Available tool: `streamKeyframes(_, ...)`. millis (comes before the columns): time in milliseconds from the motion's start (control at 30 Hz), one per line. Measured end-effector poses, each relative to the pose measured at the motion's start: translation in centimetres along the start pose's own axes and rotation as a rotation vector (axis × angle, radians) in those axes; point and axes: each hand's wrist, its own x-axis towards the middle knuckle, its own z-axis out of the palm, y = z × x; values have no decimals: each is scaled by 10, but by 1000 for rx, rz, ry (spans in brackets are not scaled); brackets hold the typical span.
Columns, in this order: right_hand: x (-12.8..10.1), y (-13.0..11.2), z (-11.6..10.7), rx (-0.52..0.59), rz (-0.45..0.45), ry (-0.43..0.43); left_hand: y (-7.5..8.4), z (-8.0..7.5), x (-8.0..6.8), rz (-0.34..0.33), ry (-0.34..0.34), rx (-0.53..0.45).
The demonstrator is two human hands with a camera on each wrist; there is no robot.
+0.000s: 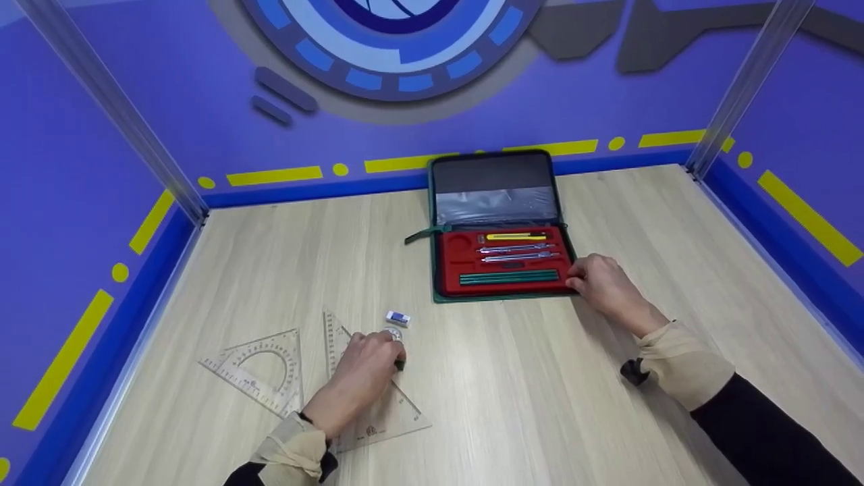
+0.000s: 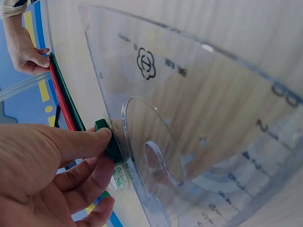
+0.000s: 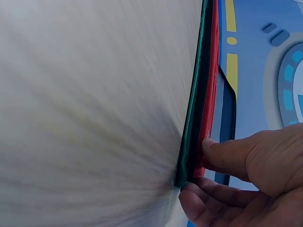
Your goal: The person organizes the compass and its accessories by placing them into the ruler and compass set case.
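My left hand (image 1: 391, 358) lies on a clear set square (image 1: 378, 405) on the wooden table. In the left wrist view its thumb and fingers (image 2: 90, 142) pinch a small dark green block (image 2: 112, 146) at the set square's (image 2: 199, 109) edge. A white eraser (image 1: 397, 317) and a small round piece (image 1: 393, 334) lie just beyond the fingers. My right hand (image 1: 582, 277) holds the front right corner of an open green case (image 1: 499, 169) with a red tray (image 1: 503, 260) of pens and drawing tools. The thumb (image 3: 222, 153) presses on the red tray edge (image 3: 210, 94), with the fingers curled under the corner.
A second clear triangle with a built-in protractor (image 1: 260, 368) lies left of my left hand. Blue walls with yellow markings close in the table on three sides, with clear corner posts (image 1: 115, 108) at the back. A case strap (image 1: 418, 236) sticks out on the left.
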Motion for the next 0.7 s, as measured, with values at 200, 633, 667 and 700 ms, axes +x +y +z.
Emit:
streamKeyframes(200,-2,-2,0,-11,-3,-5,1,3,2,-14,18,8)
streamKeyframes(633,-3,0,1,-25,-22,-9,9,-15,18,-80,-15,-172)
streamKeyframes(667,-2,0,1,-24,-19,-8,10,-17,22,-95,-22,-204)
streamKeyframes(700,-2,0,1,-25,-16,-7,11,-19,26,-110,-26,-238)
